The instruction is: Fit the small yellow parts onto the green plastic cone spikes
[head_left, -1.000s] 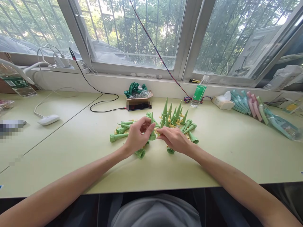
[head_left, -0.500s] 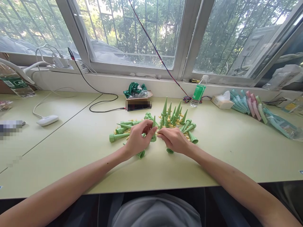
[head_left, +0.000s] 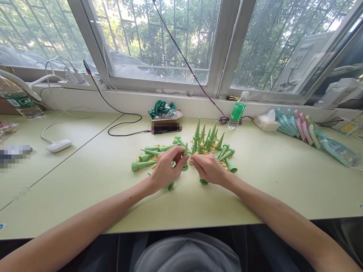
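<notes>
left hand had its fingers curled round a green spike, center frame; right hand had fingers pinched together, couldn't tell on what. imo holding the spike upright and steady mattered most.

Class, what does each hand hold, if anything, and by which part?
Left hand: a green cone, gripped just above its wide base, tip upward. Right hand: cannot be told; anything it grips is too hidden.
</notes>
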A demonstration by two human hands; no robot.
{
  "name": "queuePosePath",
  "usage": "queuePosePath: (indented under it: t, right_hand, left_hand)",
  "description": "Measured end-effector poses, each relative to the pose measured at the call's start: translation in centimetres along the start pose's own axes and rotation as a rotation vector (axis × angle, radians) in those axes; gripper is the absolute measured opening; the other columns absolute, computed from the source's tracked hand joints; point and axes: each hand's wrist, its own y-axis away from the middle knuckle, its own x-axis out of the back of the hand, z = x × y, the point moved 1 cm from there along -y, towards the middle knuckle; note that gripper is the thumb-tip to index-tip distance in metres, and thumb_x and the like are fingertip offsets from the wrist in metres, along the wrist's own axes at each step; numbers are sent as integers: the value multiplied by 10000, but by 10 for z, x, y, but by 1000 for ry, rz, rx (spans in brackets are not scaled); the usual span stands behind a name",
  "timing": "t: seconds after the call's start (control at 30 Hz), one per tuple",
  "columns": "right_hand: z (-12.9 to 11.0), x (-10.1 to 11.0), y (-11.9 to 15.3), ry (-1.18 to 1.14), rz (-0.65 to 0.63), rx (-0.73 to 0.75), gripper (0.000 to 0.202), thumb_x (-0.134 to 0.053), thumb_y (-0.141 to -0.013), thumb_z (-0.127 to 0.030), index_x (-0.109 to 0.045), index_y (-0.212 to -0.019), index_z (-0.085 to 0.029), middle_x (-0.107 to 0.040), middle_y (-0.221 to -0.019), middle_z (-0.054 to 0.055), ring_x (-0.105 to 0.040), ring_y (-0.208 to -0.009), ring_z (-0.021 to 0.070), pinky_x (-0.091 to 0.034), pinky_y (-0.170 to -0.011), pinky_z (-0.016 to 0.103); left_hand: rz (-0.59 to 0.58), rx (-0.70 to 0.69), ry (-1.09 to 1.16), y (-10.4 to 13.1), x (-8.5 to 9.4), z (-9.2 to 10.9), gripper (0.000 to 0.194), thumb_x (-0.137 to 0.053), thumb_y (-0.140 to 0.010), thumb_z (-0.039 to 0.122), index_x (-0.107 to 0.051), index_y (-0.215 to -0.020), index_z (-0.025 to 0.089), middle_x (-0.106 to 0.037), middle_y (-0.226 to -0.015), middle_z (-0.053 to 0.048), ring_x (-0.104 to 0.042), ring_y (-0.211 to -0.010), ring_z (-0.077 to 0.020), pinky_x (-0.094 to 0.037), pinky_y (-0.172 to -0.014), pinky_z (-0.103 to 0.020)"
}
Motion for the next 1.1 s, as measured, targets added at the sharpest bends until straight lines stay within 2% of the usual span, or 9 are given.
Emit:
queuePosePath:
  t: [0.1,0.23,0.4,0.5,0.6,0.77,0.9,1.1]
  right_hand:
    - [0,0,0,-29,12,-33,319,-300,-1042,-275,-354,-731,-227,-358,-549,-55,-295,-449,108,-230,-489,250]
    - [0,1,0,-65,4,-85,318,-297,-1031,-279,-330,-718,-229,-319,-550,-61,-262,-457,107,-220,-490,246]
    - [3,-2,0,-94,4,-150,315,-330,-1029,-298,-417,-739,-211,-417,-566,-47,-334,-469,99,-260,-500,225]
    - [5,-4,0,-112,48,-181,262,-376,-1023,-296,-513,-825,-192,-522,-625,-23,-438,-524,105,-329,-544,213]
    - [6,-4,1,-135,54,-201,198,-427,-1019,-310,-572,-980,-181,-606,-711,2,-514,-583,116,-390,-593,220]
    - [8,-3,2,-149,35,-139,245,-495,-999,-281,-541,-1220,-185,-685,-900,57,-618,-695,150,-469,-653,255]
    - [11,-4,2,-135,54,-65,230,-476,-1008,-245,-544,-1223,-201,-706,-946,71,-670,-783,168,-508,-698,273]
    - [10,0,0,-87,74,12,187,-439,-1024,-232,-560,-1155,-174,-718,-896,70,-676,-749,162,-493,-640,250]
  left_hand:
    - [1,-113,-7,2,1,2,64,-585,-898,232,-537,-861,209,-505,-673,17,-443,-579,-109,-397,-559,-234]
    - [-62,-205,4,4,2,0,45,-585,-890,207,-549,-867,221,-499,-704,0,-440,-586,-120,-393,-547,-242]
    - [-79,-236,13,5,-1,0,64,-588,-887,175,-549,-906,221,-508,-744,-1,-432,-569,-104,-385,-536,-231]
    - [-31,-190,1,4,-2,2,78,-593,-892,183,-527,-861,211,-487,-701,18,-423,-562,-94,-386,-543,-220]
    - [6,-64,36,1,-2,2,114,-619,-887,218,-512,-849,202,-483,-685,33,-425,-538,-75,-378,-524,-203]
    - [13,184,148,-5,1,-1,159,-607,-905,305,-505,-859,190,-493,-742,23,-470,-535,-62,-368,-498,-192]
    - [1,250,229,-6,1,-4,194,-591,-916,342,-485,-856,191,-459,-752,27,-443,-545,-56,-344,-485,-185]
    - [-27,238,237,-5,-1,-5,194,-581,-921,359,-506,-870,188,-480,-761,20,-458,-556,-63,-366,-497,-191]
